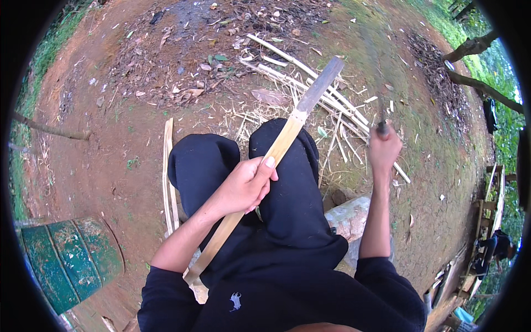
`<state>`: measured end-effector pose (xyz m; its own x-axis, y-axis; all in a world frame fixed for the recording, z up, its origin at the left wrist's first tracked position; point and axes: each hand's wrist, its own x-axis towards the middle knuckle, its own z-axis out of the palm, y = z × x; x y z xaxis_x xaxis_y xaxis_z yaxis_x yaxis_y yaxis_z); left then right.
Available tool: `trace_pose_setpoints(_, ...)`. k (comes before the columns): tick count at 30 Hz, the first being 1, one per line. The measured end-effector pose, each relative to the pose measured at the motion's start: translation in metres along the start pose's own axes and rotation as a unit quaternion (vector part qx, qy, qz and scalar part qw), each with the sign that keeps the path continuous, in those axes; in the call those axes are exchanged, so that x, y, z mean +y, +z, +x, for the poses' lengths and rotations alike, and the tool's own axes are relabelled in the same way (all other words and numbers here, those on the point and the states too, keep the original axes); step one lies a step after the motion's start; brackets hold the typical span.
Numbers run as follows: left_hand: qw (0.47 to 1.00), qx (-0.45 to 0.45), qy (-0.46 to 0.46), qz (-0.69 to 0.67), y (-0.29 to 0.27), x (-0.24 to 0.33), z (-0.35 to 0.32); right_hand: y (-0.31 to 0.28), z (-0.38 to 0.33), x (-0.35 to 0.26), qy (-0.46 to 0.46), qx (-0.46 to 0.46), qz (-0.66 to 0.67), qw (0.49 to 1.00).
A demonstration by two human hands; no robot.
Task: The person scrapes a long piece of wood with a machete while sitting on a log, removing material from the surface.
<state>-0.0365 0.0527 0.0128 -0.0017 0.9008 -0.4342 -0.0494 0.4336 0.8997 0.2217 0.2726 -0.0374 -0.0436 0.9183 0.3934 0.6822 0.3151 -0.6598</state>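
My left hand (247, 185) is wrapped round a long flat bamboo slat (287, 136), thumb on top, over my thighs. The slat slants from my left elbow up to the right. Most of it is pale and bare; its far end is grey, with a ragged patch where the two meet. Off to the right, apart from the slat, my right hand (384, 149) is closed on the dark handle of a machete (382, 128). Its long blade points away from me and is smeared by motion.
Split bamboo strips (332, 102) and shavings litter the ground beyond my knees. Two strips (167, 177) lie left of my leg. A pale log (349, 217) is by my right thigh. A green metal drum (74, 260) stands at left, and branches (473, 50) reach in at right.
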Motion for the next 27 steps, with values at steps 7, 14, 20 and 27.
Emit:
trace_pose_setpoints(7, 0.991, 0.029, 0.065, 0.116, 0.008, -0.002, 0.001, 0.022, -0.057, -0.048, -0.207, -0.064, -0.031, 0.976)
trace_pose_setpoints(14, 0.975, 0.065, 0.106, 0.182, 0.006, -0.014, 0.004, 0.025, -0.043, -0.059, -0.215, -0.131, -0.084, 0.964)
trace_pose_setpoints(20, 0.968, 0.061, 0.1, 0.221, 0.003, -0.018, 0.001, 0.036, -0.045, -0.045, -0.224, -0.141, -0.081, 0.961)
trace_pose_setpoints(27, 0.966, 0.063, 0.099, 0.231, 0.006, -0.006, 0.006, 0.053, -0.027, -0.028, -0.286, -0.087, -0.079, 0.951)
